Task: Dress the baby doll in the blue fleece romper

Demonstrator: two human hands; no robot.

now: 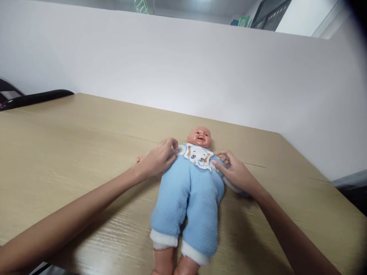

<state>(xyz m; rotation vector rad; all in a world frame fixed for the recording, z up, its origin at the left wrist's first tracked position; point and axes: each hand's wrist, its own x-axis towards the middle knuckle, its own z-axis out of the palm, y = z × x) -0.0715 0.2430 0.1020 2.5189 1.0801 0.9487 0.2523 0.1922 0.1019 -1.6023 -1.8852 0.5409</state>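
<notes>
A baby doll [189,191] lies on its back on the wooden table [71,152], head away from me, feet toward me. It wears a light blue fleece romper with white cuffs and a white elephant bib [197,156] on the chest. My left hand [159,158] rests at the doll's shoulder, its fingers pinched on the romper's upper edge beside the bib. My right hand [233,170] is at the opposite shoulder, fingers curled on the fabric there. The doll's arms are mostly hidden under my hands.
A white partition wall [183,68] runs along the table's far and right edges. A dark chair back [34,98] shows past the table's far left corner. The table's right edge [338,191] drops off close to the wall.
</notes>
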